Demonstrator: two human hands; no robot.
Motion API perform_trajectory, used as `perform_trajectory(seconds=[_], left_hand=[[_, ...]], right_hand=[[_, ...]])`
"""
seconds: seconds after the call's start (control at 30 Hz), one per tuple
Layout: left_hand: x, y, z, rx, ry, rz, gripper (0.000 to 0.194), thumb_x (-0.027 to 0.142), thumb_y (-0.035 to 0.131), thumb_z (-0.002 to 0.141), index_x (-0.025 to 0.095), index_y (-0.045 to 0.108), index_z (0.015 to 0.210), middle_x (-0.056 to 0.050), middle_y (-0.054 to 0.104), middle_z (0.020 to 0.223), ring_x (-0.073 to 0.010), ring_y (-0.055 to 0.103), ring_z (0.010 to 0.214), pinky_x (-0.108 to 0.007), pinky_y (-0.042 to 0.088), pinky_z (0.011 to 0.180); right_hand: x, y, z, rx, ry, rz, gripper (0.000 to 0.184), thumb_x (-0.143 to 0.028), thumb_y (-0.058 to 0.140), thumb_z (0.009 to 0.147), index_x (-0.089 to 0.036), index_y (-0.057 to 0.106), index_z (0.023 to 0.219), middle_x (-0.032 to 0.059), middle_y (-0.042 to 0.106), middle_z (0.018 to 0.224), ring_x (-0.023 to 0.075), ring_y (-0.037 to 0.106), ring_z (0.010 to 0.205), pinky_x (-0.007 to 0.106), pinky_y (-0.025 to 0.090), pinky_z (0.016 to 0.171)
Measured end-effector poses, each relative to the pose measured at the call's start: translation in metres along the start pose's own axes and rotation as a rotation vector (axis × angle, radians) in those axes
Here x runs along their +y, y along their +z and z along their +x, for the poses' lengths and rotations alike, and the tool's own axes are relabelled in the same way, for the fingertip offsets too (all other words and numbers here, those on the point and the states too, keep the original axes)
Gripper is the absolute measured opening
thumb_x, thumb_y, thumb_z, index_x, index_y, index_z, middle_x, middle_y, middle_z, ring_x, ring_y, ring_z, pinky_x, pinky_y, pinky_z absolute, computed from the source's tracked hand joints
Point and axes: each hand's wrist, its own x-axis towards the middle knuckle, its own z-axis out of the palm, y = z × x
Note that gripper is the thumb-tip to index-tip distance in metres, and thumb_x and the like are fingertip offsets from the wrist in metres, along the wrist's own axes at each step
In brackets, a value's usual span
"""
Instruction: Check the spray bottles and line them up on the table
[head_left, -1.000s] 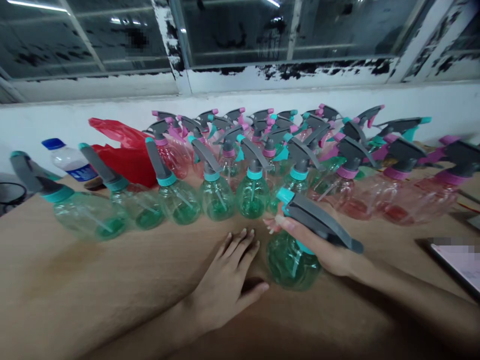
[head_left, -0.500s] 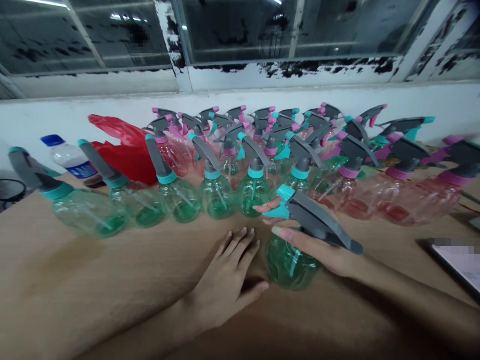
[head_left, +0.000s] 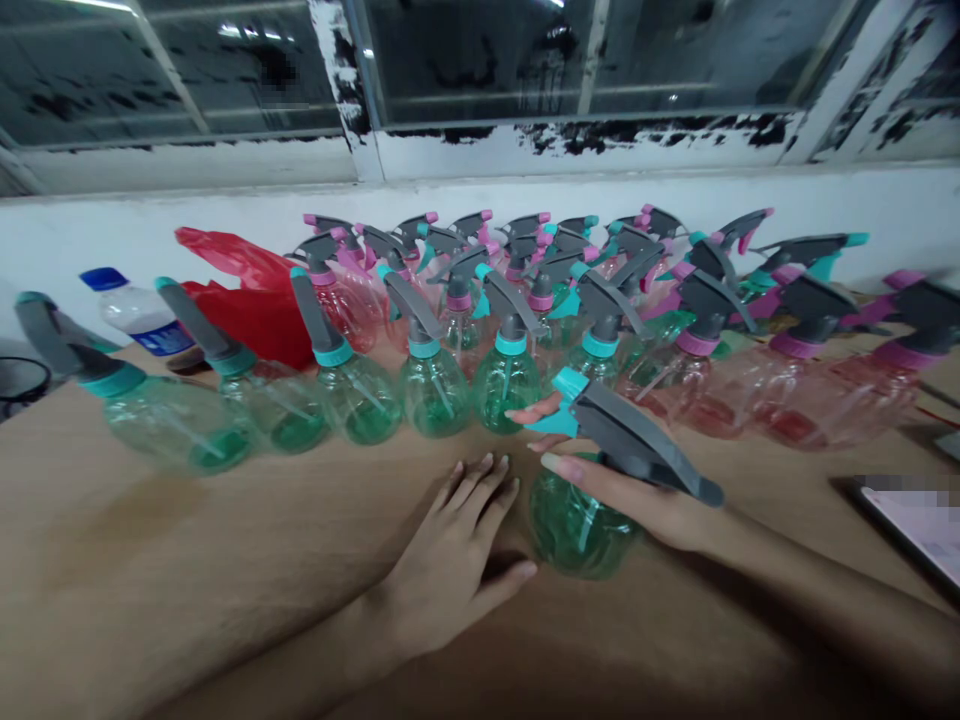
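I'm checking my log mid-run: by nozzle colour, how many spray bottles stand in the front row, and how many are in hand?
Front-row teal-nozzle spray bottles: 6
Front-row pink-nozzle spray bottles: 3
Teal-nozzle spray bottle in the right hand: 1
Total: 10

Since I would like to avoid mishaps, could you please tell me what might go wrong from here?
The right hand has fingers beside the trigger of the green spray bottle, so an accidental squeeze might spray. A forward jolt could topple the front-row bottles close beyond it.
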Motion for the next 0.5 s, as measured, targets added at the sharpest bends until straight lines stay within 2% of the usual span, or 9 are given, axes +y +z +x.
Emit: perform_trajectory(seconds=[0.07,0.17,0.3,0.5], left_hand=[[-0.0002,-0.0004,0.0005,-0.002,-0.002,0.005,0.067,0.056,0.043,0.094,0.012,0.033,0.143,-0.012,0.035,0.148,-0.0279,0.028,0.138,-0.048,0.020,0.113],[-0.0004,-0.0004,0.0010,-0.010,-0.001,0.015,0.067,0.056,0.043,0.094,0.011,0.033,0.143,-0.012,0.033,0.149,-0.0272,0.026,0.138,-0.047,0.019,0.113],[-0.0002,0.0005,0.0005,-0.013,-0.003,0.019,0.068,0.056,0.044,0.094,0.010,0.033,0.143,-0.013,0.033,0.149,-0.0274,0.026,0.138,-0.048,0.020,0.113],[0.0012,-0.0025,0.0006,-0.011,-0.001,0.001,0.067,0.055,0.043,0.094,0.012,0.032,0.143,-0.013,0.033,0.149,-0.0278,0.027,0.138,-0.048,0.022,0.112]], right_hand=[[0.0002,0.0003,0.0005,0.003,-0.017,-0.004,0.027,-0.030,0.064,0.084,-0.026,0.060,0.110,0.0017,0.067,0.113,0.0153,0.068,0.077,0.028,0.054,0.060],[0.0007,0.0008,0.0011,0.008,-0.041,0.004,0.026,-0.029,0.064,0.085,-0.026,0.060,0.111,0.0015,0.066,0.114,0.0157,0.068,0.083,0.029,0.054,0.067],[0.0015,0.0012,0.0013,-0.007,-0.010,0.028,0.027,-0.030,0.063,0.085,-0.026,0.059,0.112,0.0018,0.067,0.112,0.0139,0.067,0.075,0.031,0.055,0.074],[-0.0021,0.0010,0.0003,-0.007,0.041,-0.020,0.029,-0.033,0.062,0.084,-0.025,0.059,0.112,0.0040,0.068,0.111,0.0137,0.064,0.062,0.031,0.054,0.057]])
